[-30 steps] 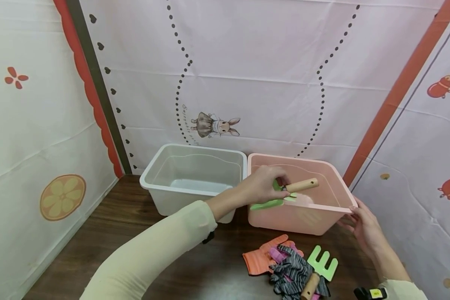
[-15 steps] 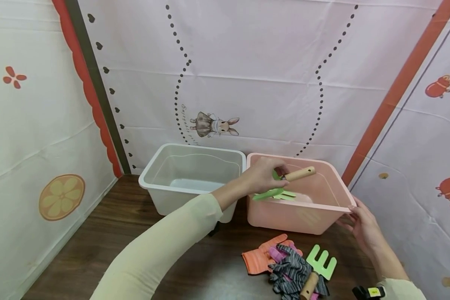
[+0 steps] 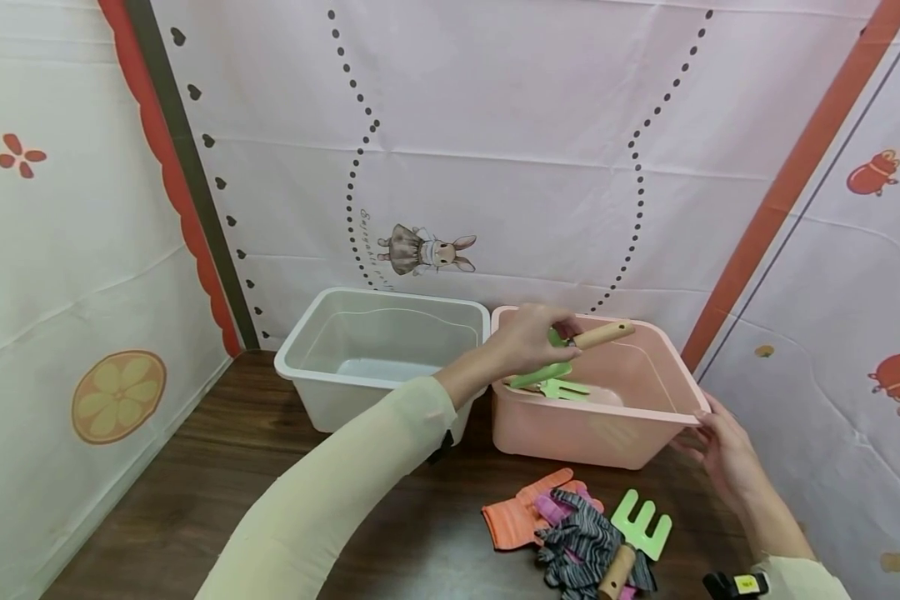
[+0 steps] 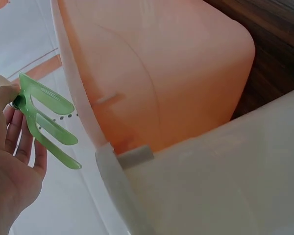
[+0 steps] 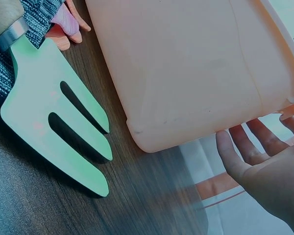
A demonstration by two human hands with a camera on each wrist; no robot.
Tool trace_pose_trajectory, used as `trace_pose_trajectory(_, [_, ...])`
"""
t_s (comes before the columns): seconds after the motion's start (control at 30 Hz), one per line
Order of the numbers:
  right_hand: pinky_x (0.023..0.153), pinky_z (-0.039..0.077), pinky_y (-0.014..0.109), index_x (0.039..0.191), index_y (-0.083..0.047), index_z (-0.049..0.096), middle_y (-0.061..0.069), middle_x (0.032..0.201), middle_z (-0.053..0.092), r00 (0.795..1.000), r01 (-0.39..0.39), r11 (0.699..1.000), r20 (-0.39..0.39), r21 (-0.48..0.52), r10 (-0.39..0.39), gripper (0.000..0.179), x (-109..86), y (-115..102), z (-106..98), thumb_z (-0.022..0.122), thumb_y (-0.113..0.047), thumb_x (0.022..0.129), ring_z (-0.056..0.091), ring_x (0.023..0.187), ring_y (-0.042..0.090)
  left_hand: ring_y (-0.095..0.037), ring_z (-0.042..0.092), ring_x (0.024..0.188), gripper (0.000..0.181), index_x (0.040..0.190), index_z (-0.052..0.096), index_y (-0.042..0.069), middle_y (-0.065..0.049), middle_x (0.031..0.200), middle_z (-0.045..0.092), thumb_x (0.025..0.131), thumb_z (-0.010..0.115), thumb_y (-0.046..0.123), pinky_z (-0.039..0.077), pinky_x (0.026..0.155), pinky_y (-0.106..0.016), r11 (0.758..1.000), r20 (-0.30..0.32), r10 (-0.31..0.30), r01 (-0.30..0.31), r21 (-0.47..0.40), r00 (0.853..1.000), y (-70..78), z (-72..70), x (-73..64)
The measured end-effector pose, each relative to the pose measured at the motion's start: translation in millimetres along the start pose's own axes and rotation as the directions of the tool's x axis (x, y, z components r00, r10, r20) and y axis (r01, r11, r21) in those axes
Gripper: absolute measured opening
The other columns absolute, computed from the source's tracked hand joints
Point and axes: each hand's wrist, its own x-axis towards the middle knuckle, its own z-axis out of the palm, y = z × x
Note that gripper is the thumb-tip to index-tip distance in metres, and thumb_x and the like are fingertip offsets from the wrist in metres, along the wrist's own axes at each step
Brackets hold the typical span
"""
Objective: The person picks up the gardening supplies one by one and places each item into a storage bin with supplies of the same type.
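My left hand (image 3: 536, 337) pinches a green three-pronged hand rake (image 4: 51, 128) near its neck, above the pink plastic bin (image 3: 570, 440). The rake's wooden handle (image 3: 603, 334) points right, its prongs left and down. Just under them, inside the bin's near rim, shows another green pronged tool (image 3: 564, 390), partly hidden. My right hand (image 3: 727, 446) holds the bin's right front corner, fingers bent at the rim. In front lies a green hand fork (image 5: 61, 115) with a wooden handle, on a heap of gloves: grey-striped (image 3: 581, 533), orange (image 3: 516, 521) and pinkish purple.
A pale grey bin (image 3: 382, 392) stands directly left of the pink one, their rims side by side. Both are on a dark wood table (image 3: 397, 533). A printed white cloth (image 3: 495, 125) hangs behind and along both sides.
My left hand has risen a little with the hand rake, lifting its prongs from over the bin's front rim. More of the green tool below shows. My right hand stays on the corner.
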Motion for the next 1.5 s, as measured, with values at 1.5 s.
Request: trace_pose_trajectory(1.5, [0.088,0.061,0.027,0.166,-0.014,0.028,-0.017,0.137,0.063,0.999,0.025,0.999,0.028,0.025,-0.026,0.051,-2.5,0.8,0.9,0.036,-0.023,0.117,0.065,0.112,0.002,-0.004,0.064,0.087,0.019,0.107,0.075,0.015,0.009,0.095,0.07,0.093,0.085,0.024,0.049,0.077,-0.013,0.998,0.071,-0.059,0.057,0.029,0.996,-21.1,42.8,-4.7])
